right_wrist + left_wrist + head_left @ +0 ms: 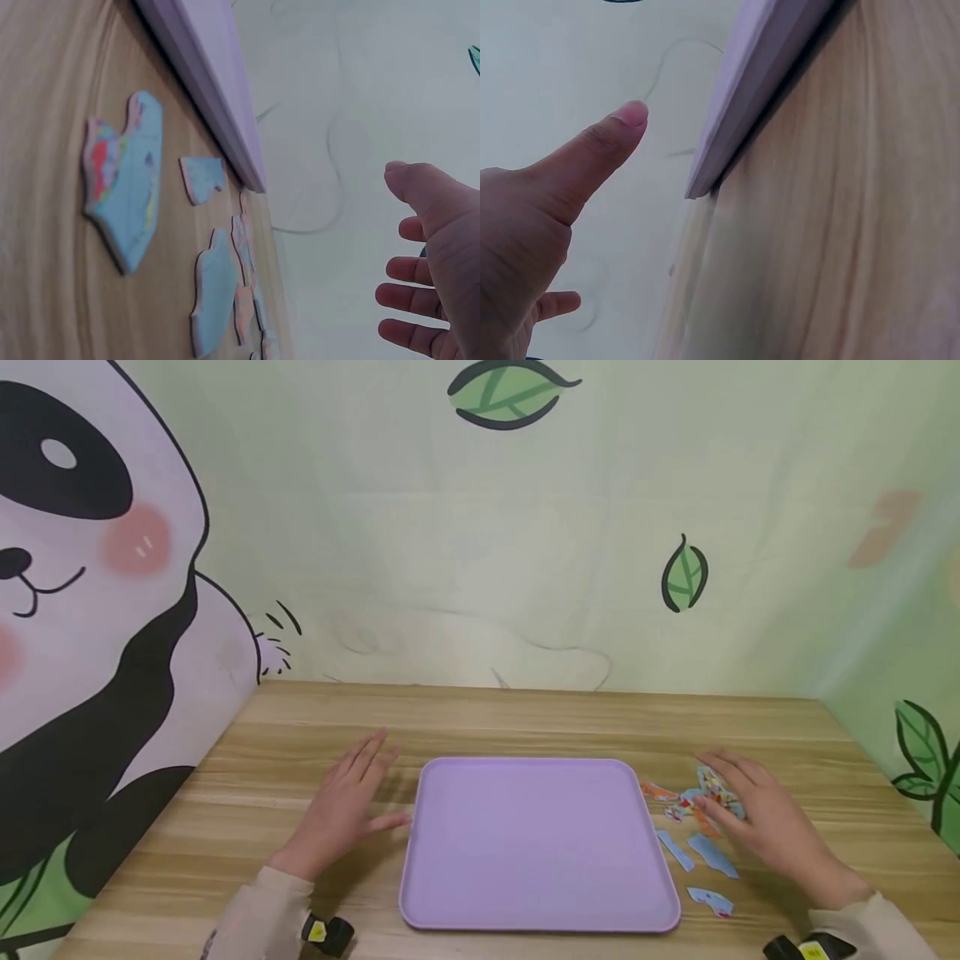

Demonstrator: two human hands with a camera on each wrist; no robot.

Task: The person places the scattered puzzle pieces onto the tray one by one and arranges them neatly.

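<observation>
A purple rectangular tray (536, 843) lies on the wooden table with nothing on it. My left hand (341, 806) hovers by the tray's left side, fingers spread and thumb pointing toward its edge; in the left wrist view the thumb (592, 157) is extended near the tray wall (739, 97). Over the jigsaw puzzle pieces (716, 785) right of the tray is my right hand (772, 818), its fingers loosely bent and holding nothing. Seen from the right wrist, the hand (442, 247) stays above a multicoloured piece (127, 176) and a pale blue piece (214, 292).
More flat pieces, such as a blue strip (675, 851) and a blue piece with red (710, 902), lie along the tray's right side. Behind the wooden table (525, 718) stands a pale green wall (480, 552) with leaves and a panda (97, 610) printed on it.
</observation>
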